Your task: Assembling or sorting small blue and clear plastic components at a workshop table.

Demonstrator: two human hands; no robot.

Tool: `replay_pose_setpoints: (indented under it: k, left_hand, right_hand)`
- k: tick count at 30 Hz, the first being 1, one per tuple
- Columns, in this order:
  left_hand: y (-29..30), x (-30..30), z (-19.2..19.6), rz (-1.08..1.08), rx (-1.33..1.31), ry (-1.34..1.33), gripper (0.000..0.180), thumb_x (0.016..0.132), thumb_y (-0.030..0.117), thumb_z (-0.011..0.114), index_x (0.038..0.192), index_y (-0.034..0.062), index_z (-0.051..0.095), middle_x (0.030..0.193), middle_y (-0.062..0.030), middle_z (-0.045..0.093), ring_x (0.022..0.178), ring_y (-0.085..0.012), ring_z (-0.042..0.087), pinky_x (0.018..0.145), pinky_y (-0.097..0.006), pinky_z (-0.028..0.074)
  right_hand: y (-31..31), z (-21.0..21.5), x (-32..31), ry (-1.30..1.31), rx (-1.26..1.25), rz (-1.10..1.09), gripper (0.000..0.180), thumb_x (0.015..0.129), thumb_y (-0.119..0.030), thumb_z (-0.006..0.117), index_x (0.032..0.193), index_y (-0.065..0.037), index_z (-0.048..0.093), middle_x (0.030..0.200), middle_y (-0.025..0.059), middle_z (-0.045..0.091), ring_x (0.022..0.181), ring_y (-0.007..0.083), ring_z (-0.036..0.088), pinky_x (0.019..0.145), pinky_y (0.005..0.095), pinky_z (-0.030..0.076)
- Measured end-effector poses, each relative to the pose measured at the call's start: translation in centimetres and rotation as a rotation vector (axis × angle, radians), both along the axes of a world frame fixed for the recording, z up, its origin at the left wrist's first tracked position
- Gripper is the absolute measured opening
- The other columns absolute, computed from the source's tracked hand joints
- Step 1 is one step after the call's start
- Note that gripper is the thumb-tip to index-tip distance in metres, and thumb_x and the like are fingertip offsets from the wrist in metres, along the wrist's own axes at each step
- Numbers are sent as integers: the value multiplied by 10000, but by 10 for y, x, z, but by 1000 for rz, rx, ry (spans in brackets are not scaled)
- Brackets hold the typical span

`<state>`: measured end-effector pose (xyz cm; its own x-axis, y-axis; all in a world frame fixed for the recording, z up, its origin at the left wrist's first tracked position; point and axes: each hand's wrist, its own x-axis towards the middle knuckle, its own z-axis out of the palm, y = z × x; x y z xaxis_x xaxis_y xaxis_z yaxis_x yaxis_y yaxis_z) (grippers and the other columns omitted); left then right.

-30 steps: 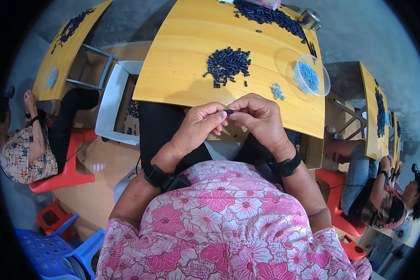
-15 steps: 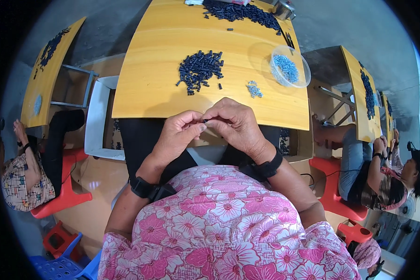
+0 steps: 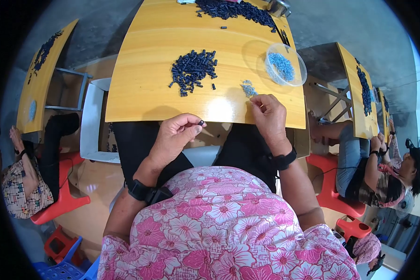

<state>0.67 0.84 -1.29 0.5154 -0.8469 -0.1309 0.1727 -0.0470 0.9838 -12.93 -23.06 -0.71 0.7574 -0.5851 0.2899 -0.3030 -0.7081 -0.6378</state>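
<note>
A small black cylindrical piece point(image 3: 201, 123) is pinched between thumb and forefinger of my left hand point(image 3: 176, 136), just off the table's front edge. My right hand point(image 3: 269, 116) is over the front edge, fingertips drawn together beside a little heap of small clear-blue pieces point(image 3: 248, 88). What those fingertips hold, if anything, is too small to make out. Farther in on the table lies a pile of black cylindrical pieces point(image 3: 191, 70), with one loose piece point(image 3: 213, 87) at its right.
On the yellow table point(image 3: 144, 88), a clear round tub point(image 3: 299, 77) holds more blue pieces. A larger black heap point(image 3: 238, 11) and a metal container point(image 3: 278, 7) are at the far end. A white box point(image 3: 92, 123) sits below left. People work at tables on both sides.
My hands have parted. The right one has moved right and forward to the small blue heap, while the left keeps the black piece.
</note>
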Motion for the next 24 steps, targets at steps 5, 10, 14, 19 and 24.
replay_pose_setpoints:
  k: [5, 10, 14, 19, 24]
  left_hand:
    - [-1, 0, 1, -12, 22, -12, 137, 948, 94, 607, 1037, -5, 640, 990, -34, 674, 755, -48, 561, 689, -213, 505]
    - [0, 1, 2, -13, 24, -30, 137, 948, 94, 607, 1037, -4, 643, 991, -35, 676, 754, -49, 563, 688, -212, 507]
    - [1, 0, 2, -5, 17, -25, 140, 947, 98, 611, 1037, -4, 644, 984, -34, 675, 752, -48, 561, 681, -212, 504]
    - [0, 1, -1, -13, 22, -29, 141, 943, 95, 614, 1039, -3, 643, 977, -33, 673, 752, -49, 560, 678, -213, 502]
    - [2, 0, 0, 24, 8, -7, 143, 942, 92, 612, 1044, -3, 640, 984, -31, 670, 751, -49, 557, 682, -214, 500]
  right_hand:
    - [-11, -2, 6, 49, -48, 22, 93, 774, -144, 677, 833, -77, 701, 814, 142, 659, 770, 348, 639, 709, 413, 523]
    - [-11, -1, 11, 83, -111, 1, 83, 782, -101, 675, 838, -47, 703, 793, 140, 662, 701, 291, 635, 663, 369, 521]
    - [-8, 4, 14, 154, -174, -7, 81, 796, -39, 674, 858, 0, 708, 786, 140, 671, 650, 218, 637, 631, 308, 515]
    - [-18, -5, 8, 83, -87, 55, 100, 794, -5, 662, 880, -5, 713, 778, 117, 659, 644, 190, 625, 625, 294, 509]
    - [-7, 4, 1, -17, 32, 144, 60, 782, -103, 667, 822, -94, 711, 804, 112, 658, 759, 326, 635, 703, 401, 527]
